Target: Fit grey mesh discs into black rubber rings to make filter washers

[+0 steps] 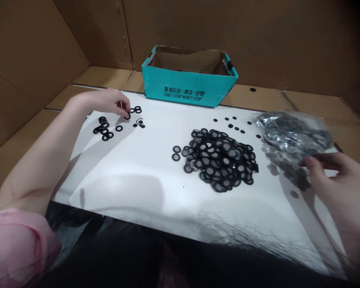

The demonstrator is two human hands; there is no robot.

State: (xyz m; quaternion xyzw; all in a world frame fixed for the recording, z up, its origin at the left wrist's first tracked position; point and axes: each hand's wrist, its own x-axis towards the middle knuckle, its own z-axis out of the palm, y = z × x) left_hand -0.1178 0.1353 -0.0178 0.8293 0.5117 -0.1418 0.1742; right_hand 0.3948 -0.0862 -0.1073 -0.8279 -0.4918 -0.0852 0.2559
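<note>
My left hand (115,103) is at the far left of the white board (132,160), its fingertips closed on a black ring (127,116). Around it lie more loose black rings (119,128), a small cluster of rings (103,129) and a few small black discs (141,122). My right hand (333,172) is at the right, thumb and finger pinched together beside scattered grey discs (294,194); what sits between them is too hard to see. Just beyond it rests a clear plastic bag (294,132) full of grey discs.
A large heap of black rings with grey centres (222,158) covers the middle right of the board. A turquoise box (189,86) stands at the back. Small black dots (237,129) lie between heap and bag. Cardboard walls (258,40) surround the board.
</note>
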